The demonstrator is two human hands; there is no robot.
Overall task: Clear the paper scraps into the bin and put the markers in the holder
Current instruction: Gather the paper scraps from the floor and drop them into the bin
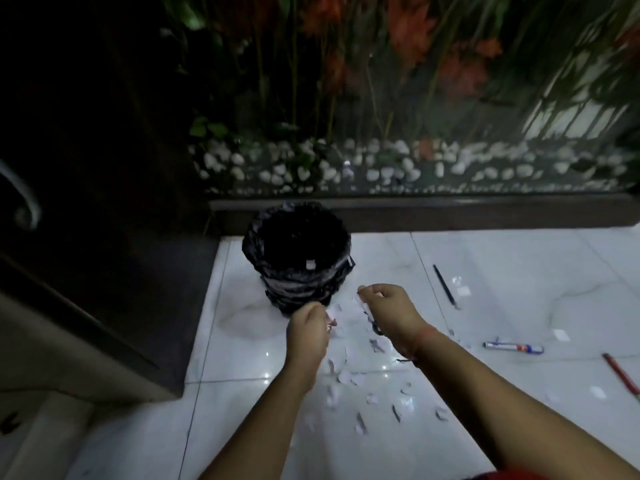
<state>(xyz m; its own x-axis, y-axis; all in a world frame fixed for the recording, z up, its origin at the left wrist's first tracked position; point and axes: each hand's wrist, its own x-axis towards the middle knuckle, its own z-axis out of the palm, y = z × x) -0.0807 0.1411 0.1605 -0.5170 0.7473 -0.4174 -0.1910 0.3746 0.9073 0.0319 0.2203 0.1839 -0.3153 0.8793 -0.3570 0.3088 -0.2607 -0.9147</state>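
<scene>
Both hands are pinched shut on bits of paper scraps [349,375]: left hand [308,329] and right hand [388,308] hover just in front of the bin [298,254]. Scraps look feather-light and floppy, so fingertip pinches probably suit. More litter the floor [519,271] nearer the person. Right of the bin, a blue-white marker [513,347] lies crosswise; a black pen [444,285] points away.

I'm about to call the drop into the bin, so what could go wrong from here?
1. Both hands, left and right, pinch paper short of the bin; a loose grip would let bits fall on the tiles.
2. Scraps lie scattered under the forearms and could be swept further.
3. The blue-and-white marker, black pen and red marker lie apart to the right, easy to overlook. No holder is visible.
</scene>
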